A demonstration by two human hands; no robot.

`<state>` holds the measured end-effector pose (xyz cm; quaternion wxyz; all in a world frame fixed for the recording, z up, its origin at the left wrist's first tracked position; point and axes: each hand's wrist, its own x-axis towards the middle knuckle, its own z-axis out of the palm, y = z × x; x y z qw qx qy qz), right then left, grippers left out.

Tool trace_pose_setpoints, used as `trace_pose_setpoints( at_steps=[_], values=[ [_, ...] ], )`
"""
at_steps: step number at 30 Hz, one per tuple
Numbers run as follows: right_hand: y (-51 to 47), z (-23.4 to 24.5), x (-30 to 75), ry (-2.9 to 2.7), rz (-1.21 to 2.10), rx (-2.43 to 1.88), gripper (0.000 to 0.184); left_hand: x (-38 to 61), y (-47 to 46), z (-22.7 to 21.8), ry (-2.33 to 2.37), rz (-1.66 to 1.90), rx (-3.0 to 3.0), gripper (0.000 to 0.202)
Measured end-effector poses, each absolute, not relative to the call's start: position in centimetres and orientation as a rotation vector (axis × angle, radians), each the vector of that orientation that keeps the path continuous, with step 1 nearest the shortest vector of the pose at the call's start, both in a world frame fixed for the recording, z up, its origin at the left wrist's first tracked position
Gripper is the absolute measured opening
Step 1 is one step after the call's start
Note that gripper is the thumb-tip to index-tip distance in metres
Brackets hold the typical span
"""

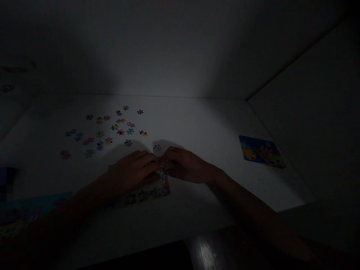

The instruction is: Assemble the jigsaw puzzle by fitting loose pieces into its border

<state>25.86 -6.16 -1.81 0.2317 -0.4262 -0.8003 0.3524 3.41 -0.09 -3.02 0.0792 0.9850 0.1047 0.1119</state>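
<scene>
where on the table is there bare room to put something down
The widest free patch of tabletop lies between the right hand and the blue picture sheet, up to the back wall. A smaller one separates the puzzle from the right forearm. Crowded: at the puzzle itself and beyond the left hand, where loose pieces lie.

Dim illumination; bench (194, 123) brightest near centre; soft shadows at ten and two o'clock; glare near six o'clock.
</scene>
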Motion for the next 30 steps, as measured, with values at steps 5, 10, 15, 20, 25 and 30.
trace_pose_setpoints(
  at_steps=[5, 10, 15, 20, 25, 30],
  values=[
    [-6.1, -2.2, 25.9, -2.191, 0.964, -1.133, 0.022, 3.6, -0.5, -3.0, 0.321, 0.358, 2.98, 0.032],
    [-6.0, -2.0, 25.9, -2.202, 0.973, -1.132, 0.023, 3.4, -0.6, -2.7, 0.326, 0.319, 2.945, 0.032],
    [-6.0, -1.9, 25.8, -2.205, 0.979, -1.146, 0.021, 3.3, -0.6, -2.5, 0.35, 0.276, 2.947, 0.031],
    [-6.0, -1.8, 25.8, -2.209, 0.996, -1.146, 0.018, 3.3, -0.7, -2.1, 0.286, 0.303, 2.996, 0.028],
    [-6.0, -1.7, 25.9, -2.212, 1.008, -1.147, 0.019, 3.3, -0.6, -2.3, 0.233, 0.329, 3.009, 0.03],
    [-6.0, -1.7, 25.9, -2.219, 0.994, -1.145, 0.02, 3.3, -0.7, -2.6, 0.276, 0.296, 3.008, 0.032]
  ],
)
